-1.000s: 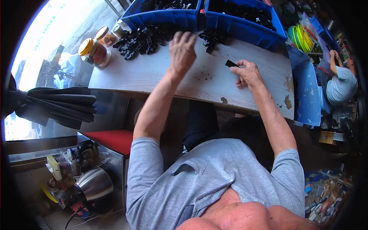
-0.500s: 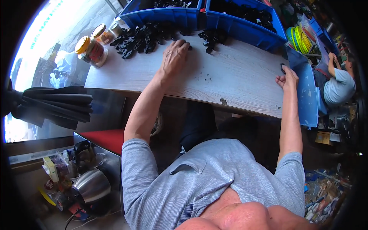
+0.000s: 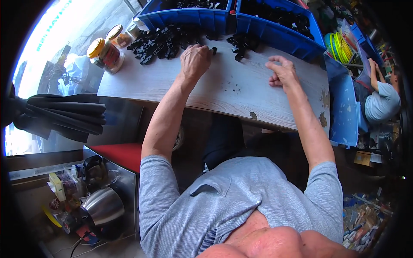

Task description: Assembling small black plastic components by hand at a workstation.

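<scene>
Blk pc (image 3: 214,50) in curled L hand (image 3: 195,61)

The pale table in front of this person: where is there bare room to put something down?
The table is bare between the large black heap and its front edge, between the left hand and right hand apart from dark specks, and between the right hand and the pale-blue bin. The back is crowded: that heap, a smaller heap, blue bins.

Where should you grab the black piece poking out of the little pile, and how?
Probably pinch the black piece by its near end, coming from the person's side: that end juts out onto the tabletop, while the rest of the little pile and the right-hand blue bin lie behind it.
</scene>
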Action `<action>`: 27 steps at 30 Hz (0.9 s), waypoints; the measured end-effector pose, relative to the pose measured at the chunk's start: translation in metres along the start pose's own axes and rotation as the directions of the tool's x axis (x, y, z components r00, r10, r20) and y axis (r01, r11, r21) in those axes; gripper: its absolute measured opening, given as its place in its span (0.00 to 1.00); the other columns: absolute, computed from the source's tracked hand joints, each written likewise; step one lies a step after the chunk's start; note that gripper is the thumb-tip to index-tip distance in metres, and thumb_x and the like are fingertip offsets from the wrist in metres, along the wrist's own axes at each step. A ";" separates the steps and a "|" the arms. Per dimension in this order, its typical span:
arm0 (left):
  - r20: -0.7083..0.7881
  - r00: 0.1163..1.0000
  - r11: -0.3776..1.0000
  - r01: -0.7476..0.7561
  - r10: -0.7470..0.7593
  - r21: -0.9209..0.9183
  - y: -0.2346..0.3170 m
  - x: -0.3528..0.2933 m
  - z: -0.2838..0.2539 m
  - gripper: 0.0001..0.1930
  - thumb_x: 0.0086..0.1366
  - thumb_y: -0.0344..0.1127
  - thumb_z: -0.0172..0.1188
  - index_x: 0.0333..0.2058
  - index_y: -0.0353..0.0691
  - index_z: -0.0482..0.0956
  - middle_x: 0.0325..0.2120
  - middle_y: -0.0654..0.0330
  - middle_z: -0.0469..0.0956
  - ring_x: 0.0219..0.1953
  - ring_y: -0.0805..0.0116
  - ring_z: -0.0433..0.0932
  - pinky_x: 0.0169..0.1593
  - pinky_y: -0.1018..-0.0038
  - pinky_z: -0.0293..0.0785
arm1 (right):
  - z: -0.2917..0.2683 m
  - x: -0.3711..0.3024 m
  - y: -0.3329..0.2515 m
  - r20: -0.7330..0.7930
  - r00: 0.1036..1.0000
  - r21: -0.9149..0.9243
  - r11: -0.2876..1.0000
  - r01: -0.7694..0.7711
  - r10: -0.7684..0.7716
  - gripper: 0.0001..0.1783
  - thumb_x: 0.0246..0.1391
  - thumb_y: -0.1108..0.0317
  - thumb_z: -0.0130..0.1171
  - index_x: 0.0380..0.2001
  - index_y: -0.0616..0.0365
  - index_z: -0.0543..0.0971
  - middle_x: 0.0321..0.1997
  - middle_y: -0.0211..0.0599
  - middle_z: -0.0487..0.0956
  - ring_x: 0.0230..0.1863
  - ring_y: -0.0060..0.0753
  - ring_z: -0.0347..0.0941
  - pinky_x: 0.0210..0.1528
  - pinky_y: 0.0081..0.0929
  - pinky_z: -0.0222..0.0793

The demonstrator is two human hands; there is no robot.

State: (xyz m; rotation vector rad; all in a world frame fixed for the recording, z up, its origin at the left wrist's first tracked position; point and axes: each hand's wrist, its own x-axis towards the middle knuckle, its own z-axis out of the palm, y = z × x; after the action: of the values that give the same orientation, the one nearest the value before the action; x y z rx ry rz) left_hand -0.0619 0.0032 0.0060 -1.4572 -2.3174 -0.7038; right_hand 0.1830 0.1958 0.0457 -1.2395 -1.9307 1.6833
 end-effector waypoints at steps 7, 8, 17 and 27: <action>-0.179 0.982 0.992 0.041 -0.062 -0.120 0.011 -0.021 0.009 0.11 0.63 0.36 0.63 0.43 0.44 0.85 0.39 0.52 0.85 0.43 0.49 0.81 0.47 0.59 0.77 | 0.054 0.013 -0.025 0.047 0.991 -0.239 0.962 0.131 -0.124 0.27 0.56 0.65 0.68 0.60 0.46 0.78 0.20 0.31 0.74 0.16 0.22 0.72 0.18 0.25 0.76; -0.145 0.989 0.992 0.000 -0.018 -0.126 0.019 -0.022 0.006 0.12 0.63 0.33 0.63 0.45 0.44 0.85 0.40 0.53 0.85 0.44 0.49 0.81 0.48 0.60 0.77 | 0.056 0.017 -0.024 0.080 0.989 -0.246 0.959 0.140 -0.124 0.28 0.55 0.64 0.68 0.60 0.43 0.78 0.20 0.33 0.76 0.15 0.21 0.71 0.16 0.25 0.74; -0.096 0.995 0.979 0.018 -0.038 -0.202 0.034 -0.030 0.002 0.13 0.61 0.29 0.63 0.46 0.43 0.84 0.38 0.55 0.86 0.43 0.50 0.82 0.48 0.60 0.78 | 0.074 0.023 -0.031 0.103 0.985 -0.415 0.894 0.171 -0.140 0.18 0.51 0.64 0.69 0.47 0.47 0.80 0.19 0.27 0.73 0.14 0.21 0.68 0.14 0.23 0.68; -0.147 0.979 0.842 0.042 -0.143 -0.538 0.058 -0.023 0.013 0.13 0.65 0.31 0.64 0.48 0.41 0.84 0.39 0.51 0.86 0.37 0.52 0.86 0.43 0.66 0.80 | 0.058 0.016 -0.017 0.254 0.958 -0.299 0.931 0.209 -0.134 0.16 0.47 0.67 0.72 0.37 0.57 0.77 0.19 0.29 0.74 0.14 0.21 0.70 0.14 0.24 0.67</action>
State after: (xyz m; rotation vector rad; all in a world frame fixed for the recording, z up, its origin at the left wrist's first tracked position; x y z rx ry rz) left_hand 0.0003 0.0144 -0.0029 -1.4079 -2.1530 -1.5442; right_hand 0.1263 0.1709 0.0403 -0.9702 -2.4565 1.5183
